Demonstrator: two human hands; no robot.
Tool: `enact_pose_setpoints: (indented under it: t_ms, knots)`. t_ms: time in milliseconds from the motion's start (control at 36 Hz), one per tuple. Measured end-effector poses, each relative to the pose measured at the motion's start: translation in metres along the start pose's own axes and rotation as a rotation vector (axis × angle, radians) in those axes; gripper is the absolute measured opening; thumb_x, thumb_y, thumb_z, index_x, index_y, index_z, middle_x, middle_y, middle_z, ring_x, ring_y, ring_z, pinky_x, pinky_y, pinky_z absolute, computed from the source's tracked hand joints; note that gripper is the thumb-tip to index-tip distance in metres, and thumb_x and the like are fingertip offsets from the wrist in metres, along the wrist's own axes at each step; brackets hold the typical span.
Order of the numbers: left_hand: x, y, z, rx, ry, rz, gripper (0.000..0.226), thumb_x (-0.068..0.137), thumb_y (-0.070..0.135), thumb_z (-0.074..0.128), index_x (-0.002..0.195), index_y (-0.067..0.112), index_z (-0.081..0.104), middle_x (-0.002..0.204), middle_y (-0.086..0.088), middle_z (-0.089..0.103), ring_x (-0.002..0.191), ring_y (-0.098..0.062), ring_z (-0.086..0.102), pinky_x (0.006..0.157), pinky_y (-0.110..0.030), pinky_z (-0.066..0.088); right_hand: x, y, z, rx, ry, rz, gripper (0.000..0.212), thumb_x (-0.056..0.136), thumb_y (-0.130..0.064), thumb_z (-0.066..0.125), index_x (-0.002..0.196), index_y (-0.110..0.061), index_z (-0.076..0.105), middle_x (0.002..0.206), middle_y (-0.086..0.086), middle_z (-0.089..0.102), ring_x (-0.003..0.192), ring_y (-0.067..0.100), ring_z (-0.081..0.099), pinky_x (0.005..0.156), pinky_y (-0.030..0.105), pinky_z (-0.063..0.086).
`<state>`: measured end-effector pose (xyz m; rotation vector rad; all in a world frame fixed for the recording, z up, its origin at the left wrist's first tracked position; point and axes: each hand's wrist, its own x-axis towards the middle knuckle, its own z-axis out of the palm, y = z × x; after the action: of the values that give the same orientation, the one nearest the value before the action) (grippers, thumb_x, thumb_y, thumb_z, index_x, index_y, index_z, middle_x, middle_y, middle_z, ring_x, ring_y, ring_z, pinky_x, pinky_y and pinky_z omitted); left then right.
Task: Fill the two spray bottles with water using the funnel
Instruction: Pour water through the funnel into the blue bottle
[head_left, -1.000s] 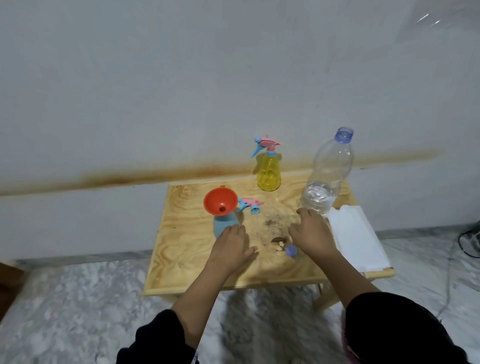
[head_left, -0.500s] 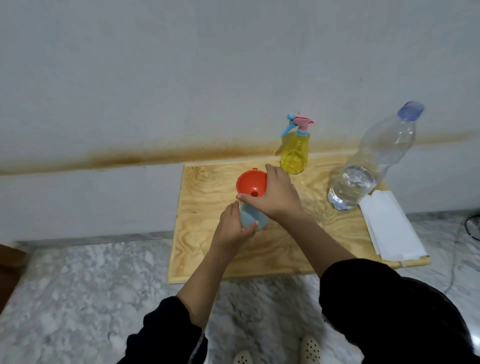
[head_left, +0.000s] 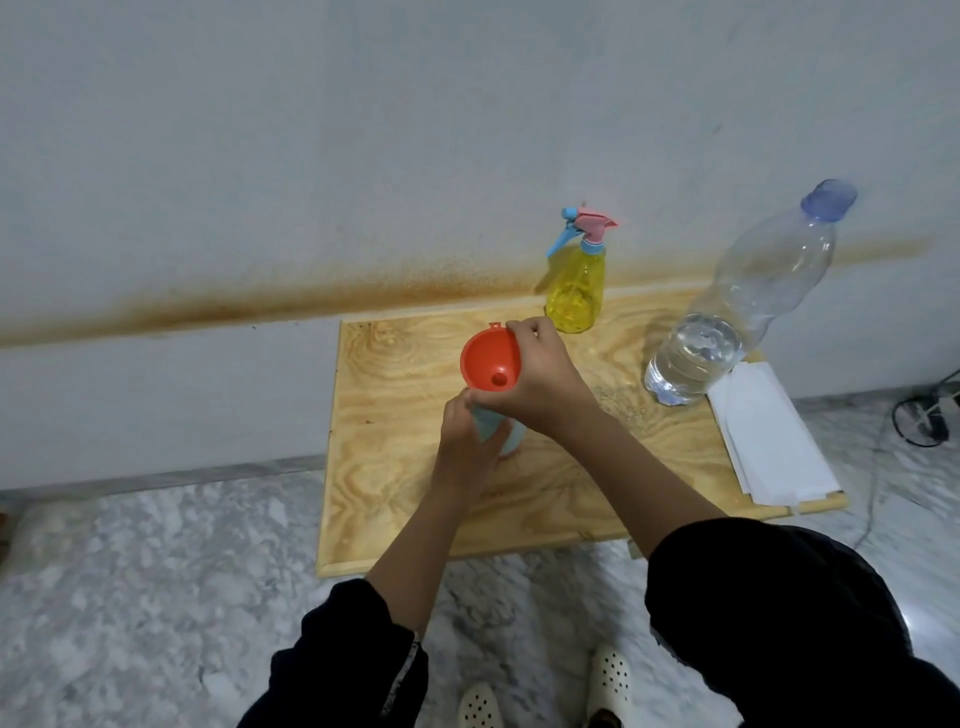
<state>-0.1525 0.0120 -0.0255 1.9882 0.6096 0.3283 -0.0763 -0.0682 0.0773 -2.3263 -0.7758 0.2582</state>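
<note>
A light blue spray bottle (head_left: 511, 435) stands mid-table with its spray head off, and an orange funnel (head_left: 488, 364) sits in its neck. My left hand (head_left: 465, 447) grips the blue bottle's body. My right hand (head_left: 540, 379) holds the funnel by its rim and side. A yellow spray bottle (head_left: 576, 291) with a pink and blue spray head stands at the back of the table by the wall. A large clear water bottle (head_left: 727, 327) with a blue cap stands at the right, about a third full. The loose spray head is hidden behind my arms.
The small wooden table (head_left: 395, 467) stands against a white wall with a brown stain. A stack of white paper (head_left: 769, 441) lies on its right edge. Marble floor surrounds it, a black cable (head_left: 924, 415) lies at the far right, and my shoes (head_left: 545, 691) show below.
My right hand left the table near the water bottle and took hold of the funnel. My left hand closed round the blue bottle. The camera came nearer and shifted left.
</note>
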Motion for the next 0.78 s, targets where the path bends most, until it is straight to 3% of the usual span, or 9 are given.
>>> enact_pose_setpoints:
  t_ms: [111,333,472,556,667,778]
  knots:
    - [0.000,-0.003,0.001,-0.003,0.013,0.017,0.051,0.084,0.023,0.070,0.125,0.002,0.046,0.107,-0.006,0.049,0.103,-0.027,0.053,0.083,-0.040,0.048,-0.007,0.006,-0.006,0.069,-0.011,-0.047,0.093,0.063,-0.043,0.082,0.137,-0.013,0.035,0.132,0.005,0.034,0.123,0.020,0.037,0.100,0.033,0.040]
    - [0.002,-0.007,0.004,0.030,0.047,0.017,0.064,0.082,0.030,0.071,0.132,0.000,0.043,0.121,-0.015,0.051,0.109,-0.024,0.049,0.087,-0.035,0.045,-0.009,0.020,-0.036,0.206,0.123,-0.019,0.094,0.061,-0.043,0.083,0.138,-0.017,0.035,0.132,-0.001,0.034,0.113,0.006,0.035,0.094,0.022,0.037]
    - [-0.003,-0.006,0.011,0.003,0.069,0.004,0.082,0.070,0.060,0.056,0.131,0.007,0.044,0.120,-0.005,0.050,0.110,-0.019,0.046,0.089,-0.032,0.041,0.000,0.057,-0.048,0.219,0.212,0.081,0.085,0.064,-0.043,0.082,0.133,-0.017,0.041,0.127,0.001,0.037,0.108,0.008,0.039,0.089,0.022,0.037]
    - [-0.002,-0.008,0.017,-0.043,0.112,-0.032,0.081,0.069,0.060,0.059,0.130,0.009,0.045,0.117,0.002,0.045,0.111,-0.019,0.046,0.092,-0.034,0.042,0.010,0.094,-0.044,0.111,0.165,0.202,0.080,0.065,-0.045,0.080,0.128,-0.012,0.044,0.126,0.006,0.039,0.106,0.014,0.043,0.084,0.025,0.037]
    - [-0.003,-0.010,0.023,-0.098,0.137,-0.104,0.072,0.076,0.039,0.073,0.136,0.018,0.039,0.122,0.007,0.039,0.116,-0.014,0.043,0.099,-0.044,0.044,0.017,0.134,-0.031,-0.007,0.132,0.286,0.081,0.062,-0.040,0.083,0.124,0.000,0.048,0.122,0.018,0.044,0.112,0.031,0.046,0.092,0.032,0.038]
    - [-0.005,-0.011,0.029,-0.095,0.176,-0.116,0.079,0.069,0.058,0.064,0.136,0.027,0.037,0.124,0.012,0.037,0.118,-0.013,0.043,0.098,-0.044,0.046,0.026,0.154,-0.024,-0.050,-0.027,0.374,0.083,0.066,-0.046,0.078,0.127,-0.002,0.042,0.127,0.017,0.039,0.119,0.031,0.040,0.096,0.036,0.038]
